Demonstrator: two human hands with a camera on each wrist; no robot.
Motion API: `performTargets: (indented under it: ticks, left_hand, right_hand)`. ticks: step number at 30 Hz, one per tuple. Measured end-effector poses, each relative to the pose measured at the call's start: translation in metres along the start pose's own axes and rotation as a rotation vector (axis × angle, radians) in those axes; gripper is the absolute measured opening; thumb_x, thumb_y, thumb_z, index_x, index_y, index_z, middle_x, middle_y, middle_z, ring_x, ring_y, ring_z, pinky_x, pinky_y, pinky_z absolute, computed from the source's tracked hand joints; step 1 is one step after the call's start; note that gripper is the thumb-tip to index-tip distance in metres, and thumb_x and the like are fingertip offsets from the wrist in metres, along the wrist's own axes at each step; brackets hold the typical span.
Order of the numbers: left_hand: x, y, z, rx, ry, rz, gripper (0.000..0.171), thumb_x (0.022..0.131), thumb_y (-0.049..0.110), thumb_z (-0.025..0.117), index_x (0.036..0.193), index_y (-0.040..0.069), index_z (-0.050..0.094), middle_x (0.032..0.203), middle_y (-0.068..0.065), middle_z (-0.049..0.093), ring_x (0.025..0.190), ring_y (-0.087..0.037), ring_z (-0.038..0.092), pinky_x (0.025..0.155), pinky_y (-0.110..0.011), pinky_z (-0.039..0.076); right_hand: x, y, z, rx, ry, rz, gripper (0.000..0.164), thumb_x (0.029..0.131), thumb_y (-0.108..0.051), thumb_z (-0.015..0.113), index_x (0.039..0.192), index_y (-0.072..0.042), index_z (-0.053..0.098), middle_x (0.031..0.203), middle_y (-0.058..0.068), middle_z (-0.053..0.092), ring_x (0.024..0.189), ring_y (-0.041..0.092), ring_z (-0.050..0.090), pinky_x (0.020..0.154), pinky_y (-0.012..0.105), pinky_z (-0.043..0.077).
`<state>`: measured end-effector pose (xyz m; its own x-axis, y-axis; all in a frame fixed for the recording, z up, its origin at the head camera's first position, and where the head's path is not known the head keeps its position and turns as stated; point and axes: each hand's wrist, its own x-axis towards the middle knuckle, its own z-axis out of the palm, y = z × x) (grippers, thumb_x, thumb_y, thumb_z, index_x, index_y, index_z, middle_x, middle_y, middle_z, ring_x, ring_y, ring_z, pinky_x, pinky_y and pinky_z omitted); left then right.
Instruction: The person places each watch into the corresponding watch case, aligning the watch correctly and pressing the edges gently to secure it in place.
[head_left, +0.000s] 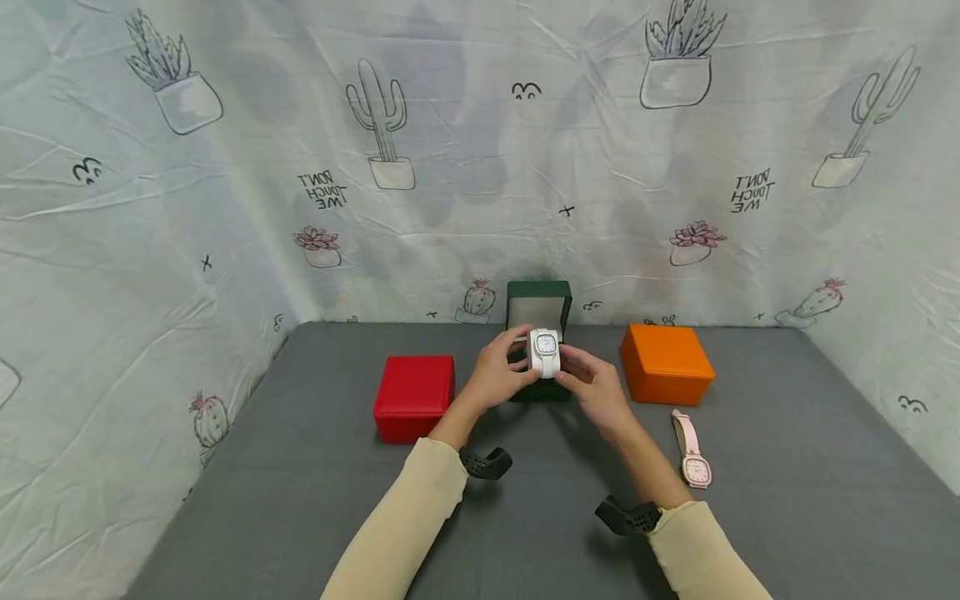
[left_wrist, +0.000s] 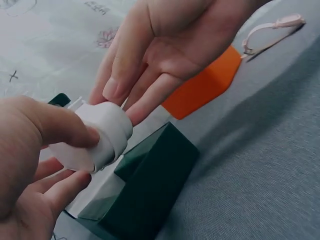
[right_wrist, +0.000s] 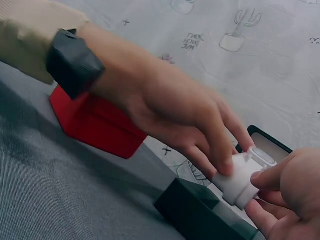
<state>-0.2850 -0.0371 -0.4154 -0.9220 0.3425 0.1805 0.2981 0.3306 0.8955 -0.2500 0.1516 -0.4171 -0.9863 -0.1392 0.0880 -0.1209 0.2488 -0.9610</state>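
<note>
A white wristwatch (head_left: 546, 350) with a squarish face is wrapped round a pale cushion (left_wrist: 72, 156), its face toward the head camera. My left hand (head_left: 498, 372) grips it from the left, thumb pressed on the strap side in the left wrist view. From the other side my right hand (head_left: 596, 390) holds it too, with thumb and fingers at its edge in the right wrist view. Right behind and below the watch stands a dark green box (head_left: 538, 289), lid raised and pale lining showing; the hands partly hide it.
A closed red box (head_left: 414, 398) sits left of the hands. To the right are a closed orange box (head_left: 666, 364) and, in front of it, a pink wristwatch (head_left: 692, 454) lying on the grey tabletop (head_left: 300, 500). A printed cloth (head_left: 465, 225) hangs behind the table.
</note>
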Motion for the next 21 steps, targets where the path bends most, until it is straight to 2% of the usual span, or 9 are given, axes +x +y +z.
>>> performTargets:
  ticks: [5, 13, 18, 21]
  left_hand:
    - [0.007, -0.001, 0.002, 0.072, -0.019, -0.029, 0.069, 0.088, 0.002, 0.066, 0.150, 0.010, 0.036, 0.153, -0.009, 0.037, 0.137, -0.030, 0.043, 0.098, -0.033, 0.051]
    - [0.010, -0.002, 0.003, 0.236, -0.021, -0.046, 0.066, 0.087, 0.008, 0.068, 0.146, 0.003, 0.039, 0.150, -0.016, 0.040, 0.136, -0.031, 0.044, 0.095, -0.035, 0.053]
    - [0.009, -0.006, 0.007, 0.276, -0.013, -0.034, 0.059, 0.086, 0.007, 0.068, 0.141, 0.001, 0.046, 0.147, -0.015, 0.043, 0.132, -0.029, 0.049, 0.095, -0.030, 0.053]
    - [0.009, -0.008, 0.010, 0.288, -0.002, -0.017, 0.057, 0.086, 0.006, 0.069, 0.140, 0.001, 0.048, 0.145, -0.015, 0.045, 0.127, -0.028, 0.054, 0.094, -0.028, 0.053]
  right_hand:
    - [0.004, 0.000, 0.008, 0.003, 0.006, 0.033, 0.049, 0.096, -0.005, 0.056, 0.144, -0.002, 0.044, 0.147, 0.018, 0.045, 0.135, 0.030, 0.046, 0.105, 0.042, 0.044]
    - [0.012, 0.002, 0.011, -0.045, -0.022, 0.078, 0.048, 0.096, -0.002, 0.054, 0.144, 0.001, 0.043, 0.144, 0.021, 0.048, 0.131, 0.033, 0.050, 0.105, 0.046, 0.045]
    - [0.014, 0.003, 0.011, -0.080, -0.023, 0.049, 0.047, 0.096, -0.001, 0.054, 0.142, 0.003, 0.045, 0.142, 0.023, 0.050, 0.132, 0.033, 0.049, 0.104, 0.045, 0.046]
    - [0.014, 0.005, 0.010, -0.124, 0.018, 0.021, 0.045, 0.096, -0.002, 0.056, 0.139, 0.001, 0.048, 0.141, 0.022, 0.052, 0.133, 0.034, 0.049, 0.106, 0.047, 0.044]
